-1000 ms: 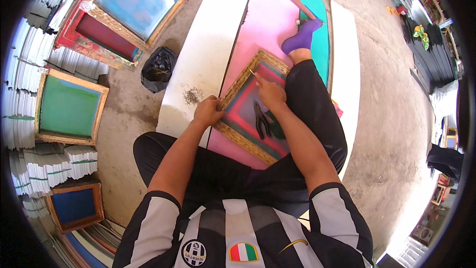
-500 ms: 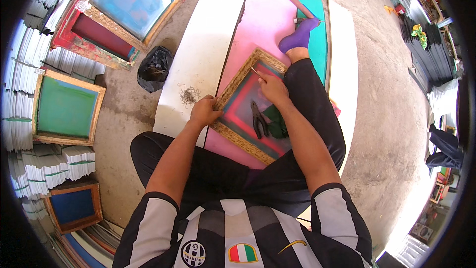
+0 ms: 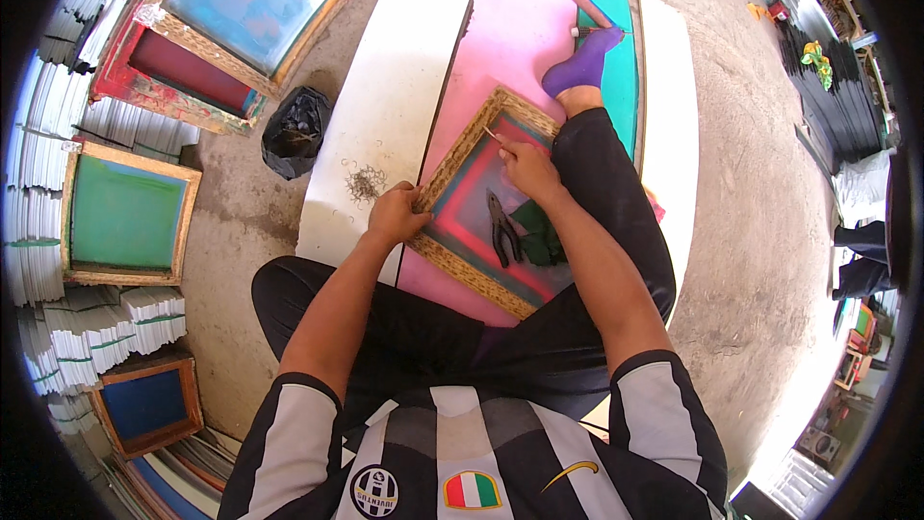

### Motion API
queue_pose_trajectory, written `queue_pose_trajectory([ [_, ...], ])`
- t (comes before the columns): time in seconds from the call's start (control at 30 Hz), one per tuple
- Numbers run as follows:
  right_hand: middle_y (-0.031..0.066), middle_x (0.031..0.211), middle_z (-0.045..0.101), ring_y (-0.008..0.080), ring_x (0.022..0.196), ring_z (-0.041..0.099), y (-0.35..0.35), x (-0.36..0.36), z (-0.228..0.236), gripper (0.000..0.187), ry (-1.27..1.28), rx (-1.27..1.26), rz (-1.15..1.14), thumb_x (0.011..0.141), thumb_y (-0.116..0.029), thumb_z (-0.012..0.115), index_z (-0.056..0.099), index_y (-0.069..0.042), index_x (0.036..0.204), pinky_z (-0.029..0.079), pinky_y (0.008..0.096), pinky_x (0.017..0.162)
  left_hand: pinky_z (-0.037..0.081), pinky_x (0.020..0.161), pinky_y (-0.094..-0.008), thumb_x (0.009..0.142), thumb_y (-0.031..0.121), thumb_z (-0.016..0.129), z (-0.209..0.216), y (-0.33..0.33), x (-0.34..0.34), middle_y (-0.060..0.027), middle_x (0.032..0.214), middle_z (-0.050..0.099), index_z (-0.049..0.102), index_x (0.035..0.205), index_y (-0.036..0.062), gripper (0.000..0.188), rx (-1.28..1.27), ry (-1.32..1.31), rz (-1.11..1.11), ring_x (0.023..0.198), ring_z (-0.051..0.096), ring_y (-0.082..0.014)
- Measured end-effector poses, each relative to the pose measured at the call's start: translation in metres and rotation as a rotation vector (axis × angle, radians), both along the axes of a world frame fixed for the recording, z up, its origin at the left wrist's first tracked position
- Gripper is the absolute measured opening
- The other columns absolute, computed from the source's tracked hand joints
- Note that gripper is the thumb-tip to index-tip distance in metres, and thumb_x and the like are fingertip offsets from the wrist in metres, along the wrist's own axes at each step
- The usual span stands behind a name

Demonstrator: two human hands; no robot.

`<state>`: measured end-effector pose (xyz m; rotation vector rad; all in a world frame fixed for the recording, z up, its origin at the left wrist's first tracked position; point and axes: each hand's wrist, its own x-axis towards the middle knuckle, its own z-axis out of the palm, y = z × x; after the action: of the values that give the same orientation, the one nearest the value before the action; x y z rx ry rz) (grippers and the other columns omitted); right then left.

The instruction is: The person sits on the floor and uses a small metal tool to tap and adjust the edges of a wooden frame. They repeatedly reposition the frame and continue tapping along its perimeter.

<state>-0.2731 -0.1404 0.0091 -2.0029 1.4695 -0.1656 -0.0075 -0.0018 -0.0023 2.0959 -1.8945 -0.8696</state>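
Note:
A wooden screen frame [image 3: 460,156] with grey mesh and pink-red bands lies tilted on the pink board before me. My left hand [image 3: 397,214] is closed on its left side rail, thumb on top. Over the mesh near the far corner, my right hand [image 3: 529,169] pinches a thin, pale, stick-like tool [image 3: 491,134]; its tip is close to the inner edge of the frame, too small to tell if it touches. Black-handled pliers [image 3: 501,231] rest on the mesh, next to a crumpled dark green cloth [image 3: 539,234] partly hidden by my right forearm.
Small dark wiry bits [image 3: 366,184] lie heaped on the white board [image 3: 385,87]. A black plastic bag [image 3: 295,133] stands on the floor at left, near several framed screens [image 3: 130,212] and stacked sheets. My purple-socked foot [image 3: 580,65] lies beyond the frame, near a long-handled tool [image 3: 582,0].
Both hands keep nearly the same places on and over the frame. The view has shifted slightly; the pliers and cloth lie as before.

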Motion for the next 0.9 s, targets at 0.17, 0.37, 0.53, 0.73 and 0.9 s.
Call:
queue_pose_trajectory([
  [0.17, 0.0194, 0.112, 0.072, 0.038, 0.103, 0.07, 0.002, 0.006, 0.004, 0.042, -0.026, -0.034, 0.006, 0.102, -0.028, 0.055, 0.06, -0.023, 0.144, 0.053, 0.0502, 0.089, 0.055, 0.09, -0.0452, 0.075, 0.03, 0.08, 0.004, 0.002, 0.002, -0.011, 0.111, 0.067, 0.073, 0.119, 0.008, 0.049, 0.018, -0.023, 0.0, 0.102, 0.068, -0.0336],
  [0.37, 0.0098, 0.102, 0.073, 0.0212, 0.088, 0.069, -0.004, 0.0, -0.055, 0.048, -0.441, 0.2, -0.11, 0.101, -0.025, 0.063, 0.057, -0.02, 0.148, 0.054, 0.0382, 0.082, 0.055, 0.09, -0.0451, 0.075, 0.03, 0.08, -0.002, 0.001, 0.002, -0.0103, 0.111, 0.067, 0.073, 0.12, 0.0077, 0.051, -0.004, 0.004, -0.001, 0.101, 0.068, -0.0333],
  [0.53, 0.002, 0.084, 0.065, 0.0158, 0.076, 0.064, -0.01, -0.009, -0.053, 0.048, -0.441, 0.159, -0.059, 0.102, -0.025, 0.063, 0.056, -0.023, 0.149, 0.053, 0.0352, 0.076, 0.055, 0.089, -0.0453, 0.075, 0.031, 0.079, -0.001, -0.001, -0.002, -0.0105, 0.111, 0.067, 0.073, 0.119, 0.0088, 0.05, -0.029, 0.046, 0.017, 0.102, 0.068, -0.0338],
  [0.73, 0.0151, 0.114, 0.073, 0.0367, 0.104, 0.069, 0.001, 0.001, -0.001, 0.043, 0.004, -0.065, 0.027, 0.102, -0.034, 0.054, 0.058, -0.035, 0.144, 0.053, 0.0481, 0.093, 0.055, 0.089, -0.045, 0.076, 0.032, 0.078, -0.002, 0.004, 0.002, -0.0106, 0.113, 0.067, 0.072, 0.119, 0.007, 0.05, 0.006, 0.002, 0.021, 0.102, 0.068, -0.0339],
  [0.9, 0.0202, 0.119, 0.071, 0.0413, 0.111, 0.067, -0.003, -0.004, 0.016, 0.043, 0.042, 0.0, -0.062, 0.1, -0.033, 0.052, 0.061, -0.031, 0.142, 0.052, 0.054, 0.096, 0.055, 0.09, -0.0446, 0.076, 0.033, 0.078, -0.003, 0.001, 0.001, -0.0111, 0.114, 0.067, 0.073, 0.118, 0.0067, 0.049, 0.023, -0.021, 0.011, 0.103, 0.068, -0.0335],
])
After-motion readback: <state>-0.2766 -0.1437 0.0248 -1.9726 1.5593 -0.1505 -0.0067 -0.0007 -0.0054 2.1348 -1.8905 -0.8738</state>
